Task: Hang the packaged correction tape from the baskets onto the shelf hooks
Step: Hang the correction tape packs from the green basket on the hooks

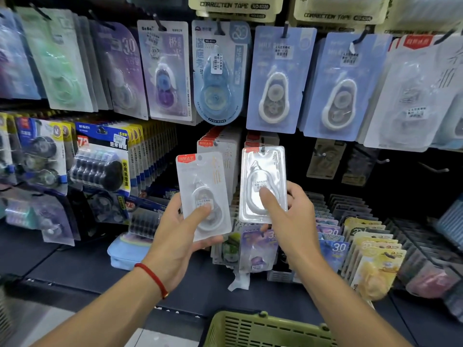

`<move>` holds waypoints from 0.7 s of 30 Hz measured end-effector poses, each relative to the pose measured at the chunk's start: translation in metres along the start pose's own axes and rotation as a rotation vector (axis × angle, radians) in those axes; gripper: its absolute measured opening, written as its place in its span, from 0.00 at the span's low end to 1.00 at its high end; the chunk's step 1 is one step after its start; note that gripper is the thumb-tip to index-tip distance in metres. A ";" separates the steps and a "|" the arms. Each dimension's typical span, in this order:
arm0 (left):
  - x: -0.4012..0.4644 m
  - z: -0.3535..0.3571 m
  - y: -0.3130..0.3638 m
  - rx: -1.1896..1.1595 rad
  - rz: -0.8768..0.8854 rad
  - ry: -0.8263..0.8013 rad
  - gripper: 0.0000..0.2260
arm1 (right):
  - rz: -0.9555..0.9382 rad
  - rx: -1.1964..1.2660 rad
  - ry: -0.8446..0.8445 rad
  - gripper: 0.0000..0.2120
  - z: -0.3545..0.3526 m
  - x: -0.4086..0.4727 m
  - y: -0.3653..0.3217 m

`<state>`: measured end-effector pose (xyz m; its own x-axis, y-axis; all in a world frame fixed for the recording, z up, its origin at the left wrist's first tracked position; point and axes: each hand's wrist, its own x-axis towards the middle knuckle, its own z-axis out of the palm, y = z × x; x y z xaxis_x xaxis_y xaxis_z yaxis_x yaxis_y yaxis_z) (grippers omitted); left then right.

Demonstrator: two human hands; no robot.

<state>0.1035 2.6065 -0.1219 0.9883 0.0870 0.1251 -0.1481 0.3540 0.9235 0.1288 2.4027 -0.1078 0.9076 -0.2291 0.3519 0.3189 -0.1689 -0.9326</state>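
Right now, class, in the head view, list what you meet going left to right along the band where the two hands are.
Black refill multipack → left hand → white correction tape pack → clear-fronted pack → right hand → yellow packs.

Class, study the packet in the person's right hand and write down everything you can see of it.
The packet is a clear, glossy plastic blister with a white backing card, a teardrop-shaped white correction tape sealed inside and a small printed label on the front. It is held upright, slightly tilted, its top hang hole level with a shelf hook; whether it is threaded on cannot be told. The right hand grips its lower part, thumb on the front, fingers behind. More packets hang behind it.
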 end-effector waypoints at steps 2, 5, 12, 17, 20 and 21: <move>0.002 0.000 -0.001 0.016 0.007 0.033 0.14 | 0.019 -0.105 -0.004 0.24 0.000 0.001 0.001; 0.002 0.002 -0.002 0.089 0.034 0.044 0.12 | 0.067 -0.525 -0.001 0.35 -0.001 0.002 0.006; -0.006 0.013 -0.005 0.104 0.022 -0.167 0.19 | -0.030 -0.154 -0.377 0.10 0.013 -0.009 0.000; -0.002 0.020 -0.009 0.209 0.062 -0.125 0.20 | -0.013 -0.009 -0.173 0.07 0.015 -0.007 0.001; -0.001 0.025 -0.013 0.281 0.086 -0.126 0.25 | 0.001 0.020 -0.049 0.04 0.010 0.002 -0.001; -0.001 0.028 -0.014 0.297 0.097 -0.135 0.26 | 0.003 0.022 -0.041 0.04 0.008 0.004 -0.002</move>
<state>0.1053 2.5759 -0.1246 0.9690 -0.0241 0.2458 -0.2440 0.0617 0.9678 0.1341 2.4098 -0.1050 0.9191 -0.1897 0.3455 0.3213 -0.1471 -0.9355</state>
